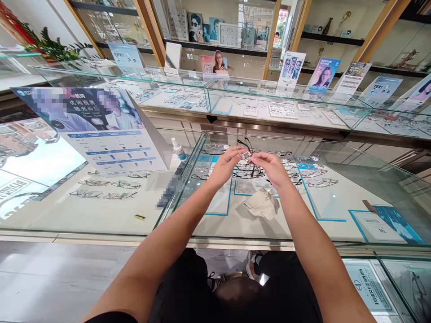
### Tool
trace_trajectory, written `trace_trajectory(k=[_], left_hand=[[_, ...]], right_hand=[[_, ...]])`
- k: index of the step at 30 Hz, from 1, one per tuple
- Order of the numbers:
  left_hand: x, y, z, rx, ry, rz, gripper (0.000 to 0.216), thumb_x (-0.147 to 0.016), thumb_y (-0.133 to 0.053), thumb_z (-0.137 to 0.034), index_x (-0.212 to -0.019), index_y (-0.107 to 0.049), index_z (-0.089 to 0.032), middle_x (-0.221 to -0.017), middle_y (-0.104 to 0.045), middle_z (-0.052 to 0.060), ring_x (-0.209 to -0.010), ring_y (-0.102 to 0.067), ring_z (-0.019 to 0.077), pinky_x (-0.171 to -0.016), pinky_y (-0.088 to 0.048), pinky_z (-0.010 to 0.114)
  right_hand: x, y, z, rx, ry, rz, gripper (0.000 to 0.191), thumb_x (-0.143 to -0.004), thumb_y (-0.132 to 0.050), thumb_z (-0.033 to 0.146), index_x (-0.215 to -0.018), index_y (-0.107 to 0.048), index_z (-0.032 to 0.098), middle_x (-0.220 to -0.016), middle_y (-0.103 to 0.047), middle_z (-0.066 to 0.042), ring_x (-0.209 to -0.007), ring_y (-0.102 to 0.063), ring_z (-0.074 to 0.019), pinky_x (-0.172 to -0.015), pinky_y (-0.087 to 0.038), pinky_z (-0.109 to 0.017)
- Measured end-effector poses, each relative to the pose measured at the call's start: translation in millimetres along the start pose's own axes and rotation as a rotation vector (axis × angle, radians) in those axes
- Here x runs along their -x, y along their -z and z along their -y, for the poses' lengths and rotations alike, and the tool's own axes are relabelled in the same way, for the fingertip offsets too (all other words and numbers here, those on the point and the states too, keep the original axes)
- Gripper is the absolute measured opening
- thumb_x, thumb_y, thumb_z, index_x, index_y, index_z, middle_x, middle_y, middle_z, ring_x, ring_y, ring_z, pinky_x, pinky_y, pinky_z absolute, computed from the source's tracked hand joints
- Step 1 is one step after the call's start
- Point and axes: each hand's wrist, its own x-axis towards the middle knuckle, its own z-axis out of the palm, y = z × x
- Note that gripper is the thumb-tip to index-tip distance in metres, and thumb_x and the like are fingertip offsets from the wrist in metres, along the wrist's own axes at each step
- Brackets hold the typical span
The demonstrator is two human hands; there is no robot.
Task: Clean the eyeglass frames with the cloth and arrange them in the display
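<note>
Both my hands are raised over the glass counter in front of me, holding a pair of dark-framed eyeglasses (248, 144) between them. The fingers of my left hand (226, 168) pinch one side of the frame. On the other side, my right hand (272, 167) grips it with thumb and fingertips. A small white piece, perhaps a tag or label, shows between the fingertips. Just below the hands, a crumpled beige cloth (262, 204) lies on the glass top. More eyeglasses (249, 171) sit in the case under the hands, partly blending with the held pair.
A white spray bottle (178, 149) stands to the left, by a large folded advertising card (114, 148). Eyeglasses (123, 184) fill rows inside the left case. Across the aisle runs another glass display counter (235, 85) with upright cards. My knees are under the counter's front edge (242, 244).
</note>
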Motion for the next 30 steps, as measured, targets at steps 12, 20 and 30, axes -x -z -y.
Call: trace_trajectory(k=[12,20,30], left_hand=[[20,-17,-10,-0.324,-0.122,-0.169,0.026,-0.096,-0.071,-0.043,-0.085,-0.078,-0.021,-0.066,-0.042,-0.003,-0.067,-0.041,0.0149,-0.069,-0.034,0.032],[11,-11,4,-0.167,0.096,-0.181,0.036,-0.086,-0.078,-0.055,-0.089,-0.081,-0.019,-0.063,-0.028,-0.006,-0.061,-0.027,0.0126,-0.063,-0.022,0.031],[-9,20,-15,-0.371,0.045,-0.144,0.030,-0.086,-0.074,-0.050,-0.085,-0.079,-0.020,-0.060,-0.029,-0.006,-0.061,-0.030,0.0131,-0.065,-0.027,0.030]], right_hand=[[-3,-8,-15,0.160,0.141,-0.126,0.035,-0.077,-0.089,0.057,-0.085,-0.085,0.023,-0.102,-0.085,-0.006,-0.098,-0.077,-0.0262,-0.098,-0.060,-0.042],[7,-21,-20,0.498,0.359,-0.146,0.022,-0.095,-0.073,0.039,-0.107,-0.086,0.026,-0.121,-0.085,-0.008,-0.110,-0.078,-0.0277,-0.102,-0.059,-0.043],[3,-8,-10,0.466,0.366,-0.341,0.044,-0.093,-0.069,0.043,-0.063,-0.042,0.025,-0.065,-0.046,0.004,-0.064,-0.043,-0.0141,-0.065,-0.037,-0.032]])
